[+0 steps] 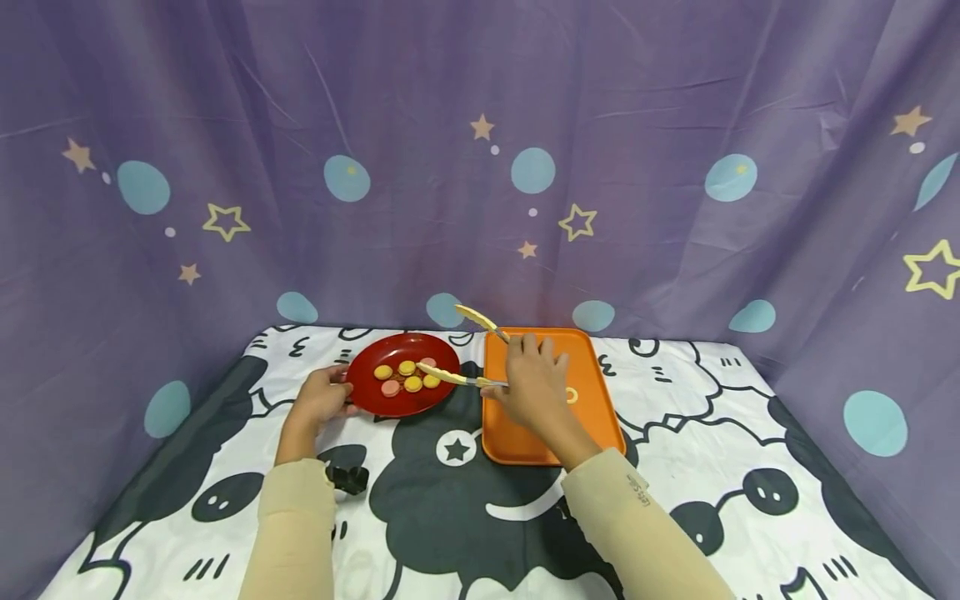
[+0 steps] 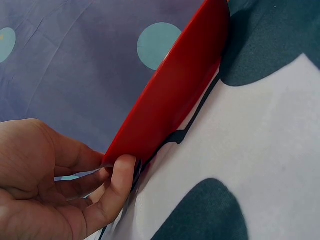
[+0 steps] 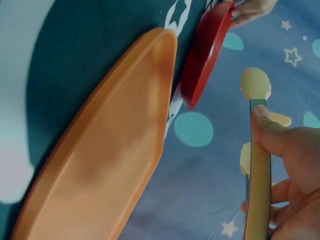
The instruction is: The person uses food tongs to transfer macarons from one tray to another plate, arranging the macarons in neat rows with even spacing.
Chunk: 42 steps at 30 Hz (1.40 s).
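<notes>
On the left, my left hand (image 1: 322, 396) grips the rim of a red plate (image 1: 401, 346); in the left wrist view its thumb and fingers pinch the edge. Several yellow macarons (image 1: 383, 372) and pink macarons (image 1: 390, 388) lie on the plate. A pair of yellow-and-metal tongs (image 1: 459, 379) is held in my right hand (image 1: 536, 387), above an orange tray (image 1: 517, 437). The tong arms are spread apart: one tip overlaps the macarons in the head view, the other points up toward the curtain. In the right wrist view the thumb lies along one arm.
The orange tray stands to the right of the plate, on a black-and-white cartoon-print cloth (image 1: 675, 450). A purple curtain (image 1: 637, 100) with stars and blue dots hangs behind and at both sides. A black object (image 1: 347, 478) sits by the left wrist.
</notes>
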Tool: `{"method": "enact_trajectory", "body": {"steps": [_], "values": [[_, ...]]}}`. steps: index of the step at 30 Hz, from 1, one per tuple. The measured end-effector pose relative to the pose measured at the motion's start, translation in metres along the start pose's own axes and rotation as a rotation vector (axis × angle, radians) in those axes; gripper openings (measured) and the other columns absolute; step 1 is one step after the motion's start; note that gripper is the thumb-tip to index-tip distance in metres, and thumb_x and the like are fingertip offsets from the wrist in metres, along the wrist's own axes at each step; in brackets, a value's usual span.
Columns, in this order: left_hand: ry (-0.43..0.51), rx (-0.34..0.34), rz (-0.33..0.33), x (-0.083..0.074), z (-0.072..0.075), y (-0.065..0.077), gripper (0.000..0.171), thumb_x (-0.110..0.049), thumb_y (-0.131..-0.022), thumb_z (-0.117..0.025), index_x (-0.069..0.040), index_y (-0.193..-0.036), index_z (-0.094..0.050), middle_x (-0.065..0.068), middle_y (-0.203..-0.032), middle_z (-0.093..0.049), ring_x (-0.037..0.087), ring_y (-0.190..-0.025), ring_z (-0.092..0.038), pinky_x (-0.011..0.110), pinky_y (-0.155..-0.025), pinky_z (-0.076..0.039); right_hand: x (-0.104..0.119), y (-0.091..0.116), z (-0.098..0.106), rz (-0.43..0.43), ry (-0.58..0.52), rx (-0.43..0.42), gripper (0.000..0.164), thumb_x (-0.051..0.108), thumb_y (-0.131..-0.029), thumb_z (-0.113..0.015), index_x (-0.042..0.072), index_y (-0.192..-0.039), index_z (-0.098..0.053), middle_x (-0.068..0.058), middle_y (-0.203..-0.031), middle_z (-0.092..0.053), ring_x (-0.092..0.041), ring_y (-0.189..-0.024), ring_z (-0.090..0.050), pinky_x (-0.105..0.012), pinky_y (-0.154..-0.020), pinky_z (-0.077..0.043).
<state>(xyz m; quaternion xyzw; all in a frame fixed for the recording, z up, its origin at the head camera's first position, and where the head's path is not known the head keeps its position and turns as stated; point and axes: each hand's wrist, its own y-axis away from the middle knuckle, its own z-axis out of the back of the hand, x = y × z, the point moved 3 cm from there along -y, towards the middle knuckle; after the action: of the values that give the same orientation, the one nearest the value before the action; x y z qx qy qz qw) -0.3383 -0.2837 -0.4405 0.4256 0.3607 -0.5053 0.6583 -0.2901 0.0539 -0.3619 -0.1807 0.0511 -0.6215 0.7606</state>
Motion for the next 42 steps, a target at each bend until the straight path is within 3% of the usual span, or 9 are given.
{"method": "enact_trajectory", "body": {"steps": [7, 11, 19, 25, 35, 42], "values": [[0.002, 0.004, -0.011, 0.001, 0.000, 0.001, 0.056, 0.001, -0.103, -0.040, 0.003, -0.158, -0.030, 0.026, -0.145, -0.039, 0.018, -0.075, -0.063, 0.029, -0.065, -0.061, -0.021, 0.003, 0.004, -0.043, -0.022, -0.009, 0.088, 0.061, -0.078, -0.082, 0.000, -0.135, -0.054, -0.013, -0.114, -0.052, -0.034, -0.099, -0.042, -0.046, -0.077, -0.034], [0.000, 0.004, -0.012, 0.000, 0.000, 0.001, 0.056, 0.001, -0.103, -0.040, 0.003, -0.158, -0.030, 0.026, -0.145, -0.039, 0.018, -0.074, -0.063, 0.029, -0.065, -0.061, -0.035, 0.004, 0.006, -0.070, -0.040, -0.032, 0.089, 0.061, -0.078, -0.082, 0.000, -0.136, -0.053, -0.016, -0.116, -0.052, -0.039, -0.107, -0.044, -0.052, -0.084, -0.038], [0.006, 0.011, -0.009, 0.001, -0.001, 0.003, 0.056, 0.000, -0.103, -0.039, 0.004, -0.158, -0.028, 0.027, -0.145, -0.039, 0.018, -0.074, -0.063, 0.031, -0.067, -0.062, -0.066, 0.007, 0.009, -0.142, -0.096, -0.028, 0.089, 0.057, -0.081, -0.081, -0.003, -0.139, -0.051, -0.020, -0.124, -0.048, -0.043, -0.109, -0.038, -0.058, -0.085, -0.034], [0.009, 0.017, -0.015, -0.001, 0.000, 0.003, 0.057, 0.000, -0.103, -0.039, 0.005, -0.158, -0.027, 0.028, -0.146, -0.037, 0.018, -0.074, -0.063, 0.032, -0.068, -0.062, -0.093, 0.011, 0.009, -0.198, -0.105, -0.050, 0.090, 0.056, -0.082, -0.080, -0.004, -0.142, -0.049, -0.026, -0.130, -0.046, -0.048, -0.109, -0.038, -0.061, -0.083, -0.035], [0.003, 0.015, -0.019, -0.001, -0.001, 0.003, 0.056, 0.001, -0.103, -0.039, 0.005, -0.158, -0.029, 0.028, -0.145, -0.038, 0.017, -0.074, -0.063, 0.031, -0.068, -0.062, -0.150, 0.025, 0.006, -0.294, -0.127, -0.036, 0.084, 0.052, -0.083, -0.082, -0.010, -0.131, -0.052, -0.030, -0.120, -0.047, -0.052, -0.109, -0.039, -0.066, -0.081, -0.034], [-0.003, 0.009, -0.024, -0.001, 0.000, 0.003, 0.057, 0.001, -0.102, -0.040, 0.005, -0.158, -0.029, 0.027, -0.145, -0.040, 0.017, -0.073, -0.063, 0.029, -0.066, -0.061, -0.183, 0.032, 0.003, -0.388, -0.129, 0.007, 0.093, 0.052, -0.084, -0.080, -0.017, -0.136, -0.044, -0.037, -0.126, -0.042, -0.061, -0.119, -0.032, -0.078, -0.090, -0.029]]}}
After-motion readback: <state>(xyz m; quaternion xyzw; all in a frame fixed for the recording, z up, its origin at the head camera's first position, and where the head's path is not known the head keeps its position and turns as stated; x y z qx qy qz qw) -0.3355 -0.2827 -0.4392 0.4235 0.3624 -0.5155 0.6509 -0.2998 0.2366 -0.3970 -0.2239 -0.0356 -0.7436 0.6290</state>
